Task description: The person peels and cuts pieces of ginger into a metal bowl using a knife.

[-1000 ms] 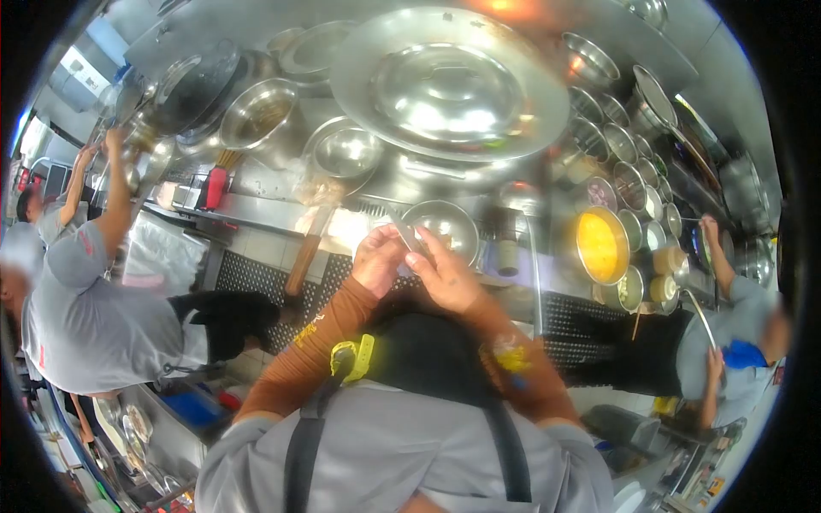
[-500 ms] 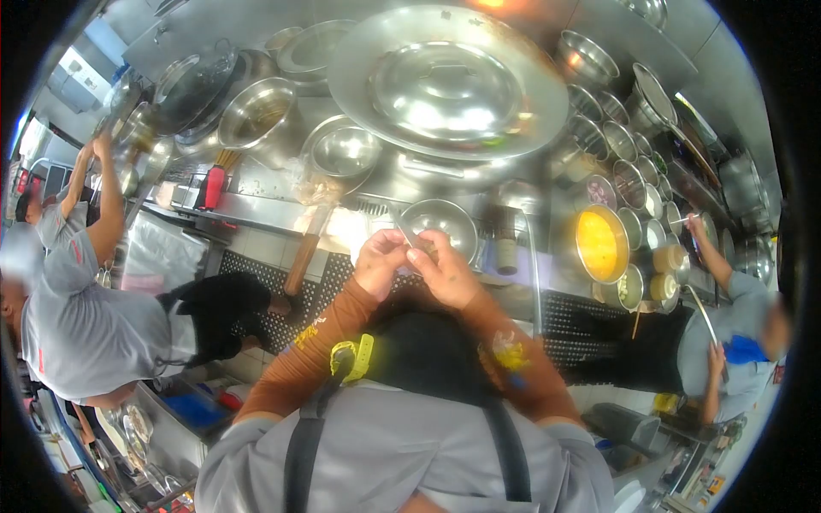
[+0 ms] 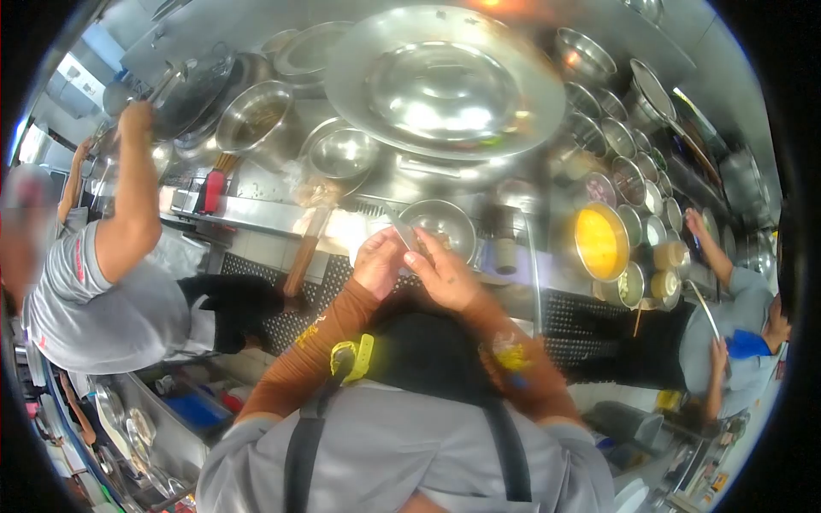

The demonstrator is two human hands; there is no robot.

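Observation:
My left hand (image 3: 379, 263) and my right hand (image 3: 443, 275) are close together at the counter's near edge. A narrow grey blade (image 3: 400, 227), seemingly a knife, sticks up between them from the right thumb and fingers; its handle is hidden. The left fingers are pinched beside the blade, and whatever small thing they hold does not show. Just behind the right fingers stands a steel bowl (image 3: 446, 221) with some brownish bits inside. A cleaver-like tool with a wooden handle (image 3: 305, 256) lies to the left, its handle jutting over the edge.
A large steel wok-like pan (image 3: 346, 103) fills the back. On the right are a bowl of yellow liquid (image 3: 599, 244) and several ingredient tins. One co-worker (image 3: 111, 299) reaches over pots at left; another (image 3: 735, 325) holds a long utensil at right.
My right fingers have straightened and spread slightly along the blade, while my left hand stays almost in place. The left co-worker's arm has swung over the pots, nearer to me.

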